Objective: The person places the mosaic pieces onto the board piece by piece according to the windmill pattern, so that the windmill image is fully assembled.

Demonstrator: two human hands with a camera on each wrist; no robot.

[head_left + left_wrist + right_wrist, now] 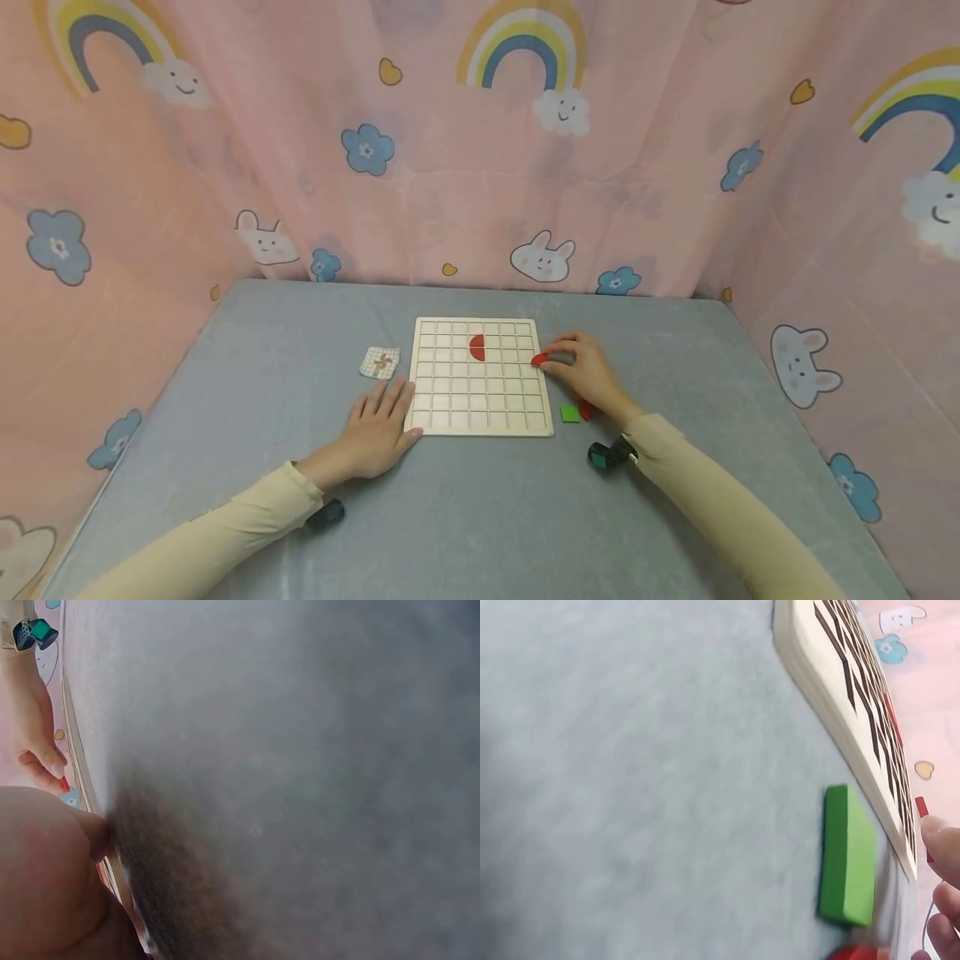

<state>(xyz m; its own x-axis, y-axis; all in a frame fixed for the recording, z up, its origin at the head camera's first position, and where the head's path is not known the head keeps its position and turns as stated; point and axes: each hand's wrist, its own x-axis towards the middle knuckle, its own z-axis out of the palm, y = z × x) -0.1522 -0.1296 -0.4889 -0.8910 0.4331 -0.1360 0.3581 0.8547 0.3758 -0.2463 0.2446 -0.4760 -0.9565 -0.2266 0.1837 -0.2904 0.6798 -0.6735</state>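
A pale wooden grid board [480, 400] lies flat on the table, with red quarter-round pieces [477, 347] forming a half disc in its upper middle. At the board's right edge my right hand [588, 371] pinches another red piece [539, 359] between thumb and fingers; the right wrist view shows this red piece [921, 806] edge-on. My left hand [375, 433] lies with fingers spread at the board's lower left corner, thumb on the rim. Under the right hand, a green square block [570, 414] sits beside a red piece [587, 409] that the hand partly covers.
A small card [380, 362] with a printed grid and a coloured pattern lies left of the board. The grey table [480, 517] runs back to a pink patterned curtain [450, 208]. Dark wrist devices [609, 455] hang below both sleeves.
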